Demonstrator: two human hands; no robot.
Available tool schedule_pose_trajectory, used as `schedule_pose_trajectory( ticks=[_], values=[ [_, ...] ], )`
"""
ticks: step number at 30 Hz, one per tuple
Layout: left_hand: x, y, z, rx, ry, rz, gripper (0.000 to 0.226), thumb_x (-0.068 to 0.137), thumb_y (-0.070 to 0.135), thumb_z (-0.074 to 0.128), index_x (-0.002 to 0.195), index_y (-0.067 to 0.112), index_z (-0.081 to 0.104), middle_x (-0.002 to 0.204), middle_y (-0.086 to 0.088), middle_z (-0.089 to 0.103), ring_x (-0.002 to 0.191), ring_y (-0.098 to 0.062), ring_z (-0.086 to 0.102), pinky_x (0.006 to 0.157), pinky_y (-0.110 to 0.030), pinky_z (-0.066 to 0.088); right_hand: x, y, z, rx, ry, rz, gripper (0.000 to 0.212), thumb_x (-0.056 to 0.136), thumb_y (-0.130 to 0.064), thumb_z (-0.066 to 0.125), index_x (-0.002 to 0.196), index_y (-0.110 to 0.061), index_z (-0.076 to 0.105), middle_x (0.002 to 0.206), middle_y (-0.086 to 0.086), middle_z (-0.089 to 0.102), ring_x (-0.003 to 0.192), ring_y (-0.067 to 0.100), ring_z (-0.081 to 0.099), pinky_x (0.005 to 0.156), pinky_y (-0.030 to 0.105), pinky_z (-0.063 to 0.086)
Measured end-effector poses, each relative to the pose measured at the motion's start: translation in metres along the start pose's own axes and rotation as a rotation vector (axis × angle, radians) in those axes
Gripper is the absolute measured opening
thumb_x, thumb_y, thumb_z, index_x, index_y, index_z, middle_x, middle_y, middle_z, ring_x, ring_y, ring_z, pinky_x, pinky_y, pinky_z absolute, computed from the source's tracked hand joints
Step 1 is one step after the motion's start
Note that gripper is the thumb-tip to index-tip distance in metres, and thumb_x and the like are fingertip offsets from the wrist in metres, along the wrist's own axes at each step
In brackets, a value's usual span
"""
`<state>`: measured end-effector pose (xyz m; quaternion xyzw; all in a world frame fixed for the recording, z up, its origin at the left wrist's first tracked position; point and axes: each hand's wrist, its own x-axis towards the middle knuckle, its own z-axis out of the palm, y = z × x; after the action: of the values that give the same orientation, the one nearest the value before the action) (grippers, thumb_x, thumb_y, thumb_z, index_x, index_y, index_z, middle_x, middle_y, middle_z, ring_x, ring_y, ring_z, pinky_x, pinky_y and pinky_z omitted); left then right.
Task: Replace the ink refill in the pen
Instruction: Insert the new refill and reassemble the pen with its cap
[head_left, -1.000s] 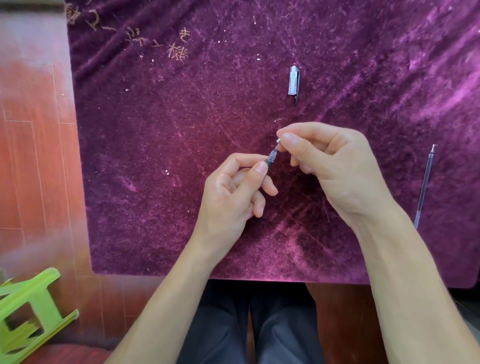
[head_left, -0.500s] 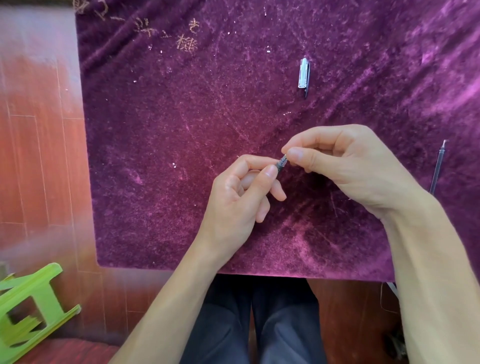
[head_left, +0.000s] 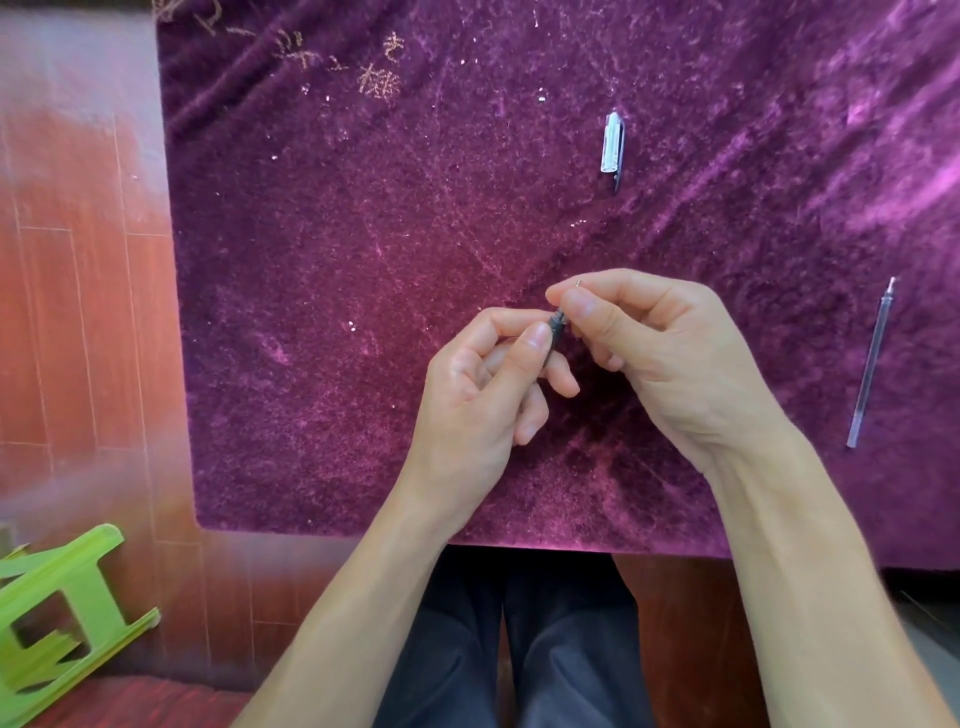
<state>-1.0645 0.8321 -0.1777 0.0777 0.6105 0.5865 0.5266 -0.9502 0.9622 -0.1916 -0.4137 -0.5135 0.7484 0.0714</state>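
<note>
**Small parts, deep pile: where the refill swap could slip**

Off to the left a green stool (head_left: 57, 618) lay tipped on the floor, clear of the work. Over the purple cloth on the counter (head_left: 322, 312), the left hand (head_left: 478, 400) had its grip clamped on the dark pen (head_left: 555, 327), most of the barrel hidden in the fist. The right hand (head_left: 670, 353) pinched the tip end, thumb and forefinger closed on it, a sliver of metal showing above them.

It looked like the nose piece was being turned. If that pinch slipped, a loose tip or spring could drop into the plush cloth and be hard to spot.

The cap (head_left: 613, 143) lay further back. The spare refill (head_left: 872, 364) rested well apart on the right, near the edge of view, where a stray forearm might roll it away.
</note>
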Motion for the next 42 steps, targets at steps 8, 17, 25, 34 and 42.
schedule_pose_trajectory(
  ticks=[8,17,25,34,42],
  values=[
    [-0.003,-0.002,0.003,0.016,0.021,0.036,0.014,0.106,0.011,0.051,0.11,0.007,0.064,0.072,-0.004,0.068,0.041,-0.006,0.041,0.041,-0.017,0.034,-0.004,0.002,0.01,0.104,0.068,0.075,0.02,0.084,-0.045,0.086,0.086,-0.026,0.083,0.068,-0.014,0.062,0.062,0.004,0.047,0.06,0.02,0.041],
    [-0.003,0.0,0.004,0.043,-0.015,0.039,0.016,0.107,0.012,0.049,0.111,0.005,0.063,0.073,-0.007,0.065,0.04,-0.005,0.038,0.04,-0.017,0.031,-0.011,-0.001,-0.004,0.105,-0.019,0.086,0.022,0.09,-0.036,0.076,0.104,-0.022,0.085,0.075,-0.015,0.065,0.071,0.007,0.047,0.07,0.025,0.04],
    [-0.006,-0.002,0.009,0.017,-0.042,0.025,0.015,0.106,0.013,0.05,0.107,0.012,0.065,0.071,-0.005,0.064,0.04,-0.004,0.037,0.038,-0.018,0.029,-0.012,0.002,-0.011,0.133,-0.067,0.089,0.027,0.09,-0.041,0.078,0.109,-0.024,0.085,0.078,-0.014,0.066,0.071,0.006,0.049,0.068,0.019,0.044],
    [-0.009,-0.001,0.014,0.029,-0.034,0.017,0.015,0.106,0.011,0.05,0.11,0.005,0.063,0.07,-0.005,0.064,0.04,-0.004,0.036,0.038,-0.017,0.029,-0.013,0.0,-0.011,0.129,-0.015,0.069,0.021,0.077,-0.044,0.085,0.087,-0.025,0.084,0.075,-0.011,0.067,0.066,0.005,0.048,0.067,0.025,0.04],
    [-0.006,-0.001,0.017,0.014,-0.046,0.038,0.016,0.106,0.012,0.049,0.109,0.007,0.064,0.071,-0.007,0.062,0.04,-0.003,0.037,0.038,-0.017,0.029,-0.018,0.0,-0.015,0.174,-0.04,0.055,0.023,0.091,-0.038,0.076,0.106,-0.025,0.086,0.079,-0.01,0.064,0.068,0.006,0.048,0.067,0.023,0.039]
  ],
)
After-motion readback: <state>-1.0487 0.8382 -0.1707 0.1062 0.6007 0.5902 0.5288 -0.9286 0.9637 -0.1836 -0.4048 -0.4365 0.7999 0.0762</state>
